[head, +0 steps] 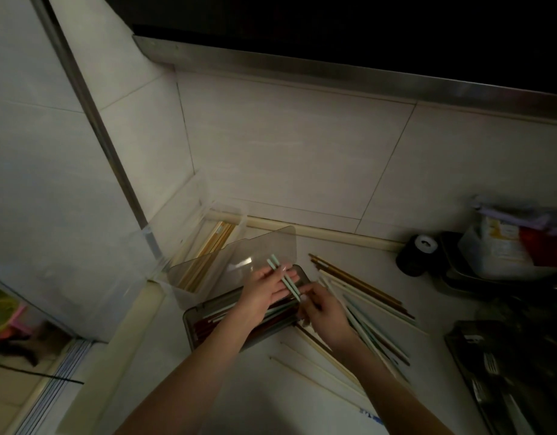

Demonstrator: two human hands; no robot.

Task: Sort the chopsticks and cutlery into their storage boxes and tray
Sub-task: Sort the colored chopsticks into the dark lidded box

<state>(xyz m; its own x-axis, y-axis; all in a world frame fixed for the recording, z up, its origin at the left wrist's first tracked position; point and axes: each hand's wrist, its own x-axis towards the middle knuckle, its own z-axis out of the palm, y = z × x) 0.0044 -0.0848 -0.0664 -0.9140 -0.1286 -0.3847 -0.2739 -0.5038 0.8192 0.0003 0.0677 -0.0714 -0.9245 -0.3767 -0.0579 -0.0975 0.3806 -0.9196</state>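
Observation:
Two pale green chopsticks [281, 274] lie across the flat palm of my left hand [268, 288], above the grey storage box [195, 312] with its lid [239, 255] raised. My right hand [321, 310] pinches the near ends of that pair. Dark red and greenish chopsticks lie inside the grey box. A clear box [189, 290] behind it holds wooden chopsticks [208, 249]. Loose chopsticks [365, 306] in white, brown and pale blue are spread on the counter to the right. A dark cutlery tray [477, 365] with forks [490, 368] stands at the far right.
A black round container [416, 254] and a plastic tub with packets [503, 246] stand at the back right. Tiled walls meet in a corner behind the boxes. The counter edge drops to the floor on the left, where coloured items [4, 312] lie.

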